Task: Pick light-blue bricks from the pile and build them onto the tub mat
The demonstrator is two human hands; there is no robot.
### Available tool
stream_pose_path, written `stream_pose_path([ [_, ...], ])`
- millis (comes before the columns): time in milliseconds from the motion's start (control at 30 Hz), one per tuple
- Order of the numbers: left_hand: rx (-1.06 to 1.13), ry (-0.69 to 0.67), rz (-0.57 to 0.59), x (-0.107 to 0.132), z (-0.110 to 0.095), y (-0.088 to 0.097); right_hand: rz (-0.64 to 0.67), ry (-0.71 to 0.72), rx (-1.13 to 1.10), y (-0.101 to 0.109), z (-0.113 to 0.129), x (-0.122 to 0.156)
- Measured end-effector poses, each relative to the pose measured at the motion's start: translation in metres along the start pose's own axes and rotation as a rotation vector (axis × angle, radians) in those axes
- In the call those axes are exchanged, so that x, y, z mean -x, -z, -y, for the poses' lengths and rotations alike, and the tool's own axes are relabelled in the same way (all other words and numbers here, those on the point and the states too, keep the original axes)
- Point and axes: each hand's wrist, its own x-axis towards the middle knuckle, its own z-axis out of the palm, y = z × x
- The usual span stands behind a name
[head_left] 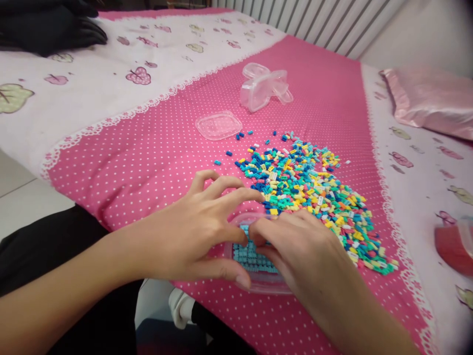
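A clear plastic container (271, 287) stands on the pink dotted cloth close to me, with light-blue toy bricks (253, 259) laid in tight rows inside it. My left hand (207, 227) hovers over the container's left side, fingers spread and curved, nothing held. Over the container's right part, my right hand (303, 246) has thumb and fingers pinched together; whatever is between the fingertips is hidden. Just beyond both hands spreads a heap of small multicoloured bricks (306, 182) in blue, green, yellow, white and red.
Behind the heap lie a flat clear lid (219, 125) and stacked clear containers (264, 88). A pink satin cushion (432, 101) rests at right, near a red container (453, 249). Something black (51, 27), glove-like, is at upper left. A metal railing (306, 19) borders the bed.
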Motion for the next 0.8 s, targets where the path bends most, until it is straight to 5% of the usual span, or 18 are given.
stream_pose_path([
  [800,-0.072,-0.024,-0.027,0.0001,-0.0025,-0.0017,0.039,0.027,0.059,-0.0015,0.0009,-0.0008],
])
